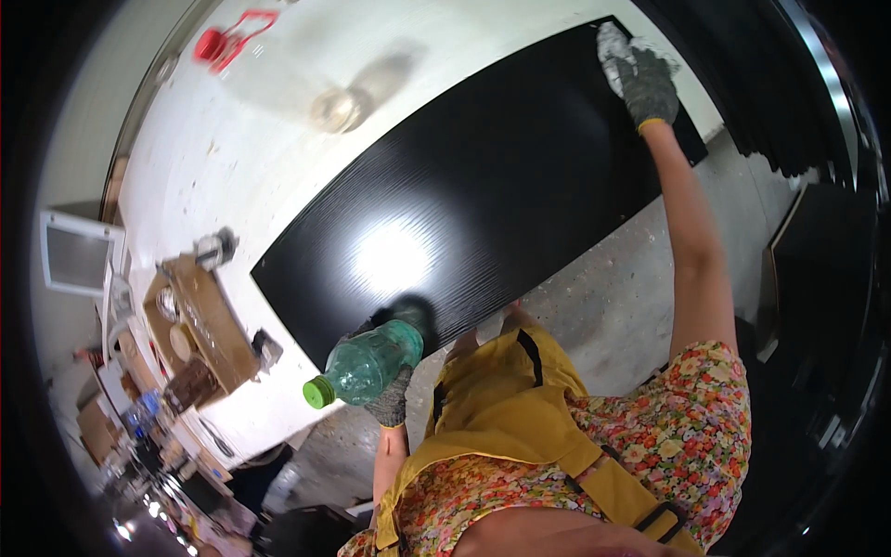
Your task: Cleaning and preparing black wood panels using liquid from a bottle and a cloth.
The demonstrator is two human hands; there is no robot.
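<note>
A glossy black board [501,167] with a fine grain lies across the white table, a bright light reflecting off it. My left hand [391,399], in a dark grey knit glove, is wrapped round a green plastic bottle [367,365] with a light green cap. The bottle is tilted over the board's near left end, its cap toward the lower left. At the far right end, my outstretched right hand [648,88], in a matching glove, presses a crumpled white cloth [611,58] against the board. Part of that cloth is hidden under the glove.
On the white table [200,167] are a red plastic item [223,45], a clear round container [336,110] and a cardboard box [218,320] with rolls and small goods. Several dark panels [742,84] stand at the right. Concrete floor [594,288] shows below the board.
</note>
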